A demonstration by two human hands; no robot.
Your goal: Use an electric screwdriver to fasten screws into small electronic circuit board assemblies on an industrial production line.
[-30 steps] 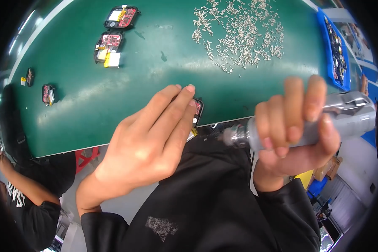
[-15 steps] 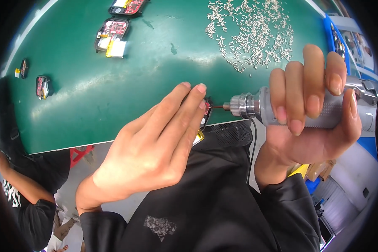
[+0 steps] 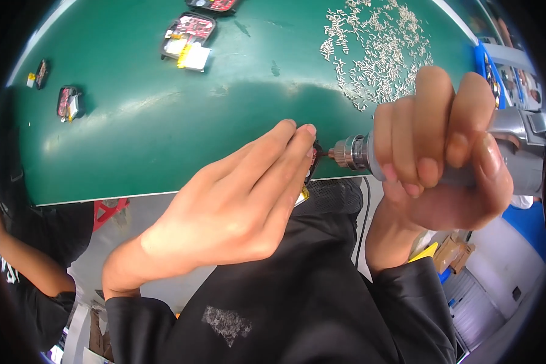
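Observation:
My left hand lies over a small black device housing at the table's near edge, its fingers pressed together and covering most of it. A strip of red circuit board shows past the fingertips, and a silver-and-yellow battery pouch pokes out below. Wrapped around a grey electric screwdriver is my right hand. The tool lies roughly level and points left. Its thin bit meets the right side of the housing; the exact contact spot is too small to make out.
Many small silver screws lie scattered at the far right of the green table. Open housings with red boards sit at the far left, with smaller ones further left. A blue bin stands right. Another person's arm shows left.
The screwdriver has come closer to the housing, and less of its bit shows. My left hand keeps its hold. The whole view has shifted, so the table things appear further right.

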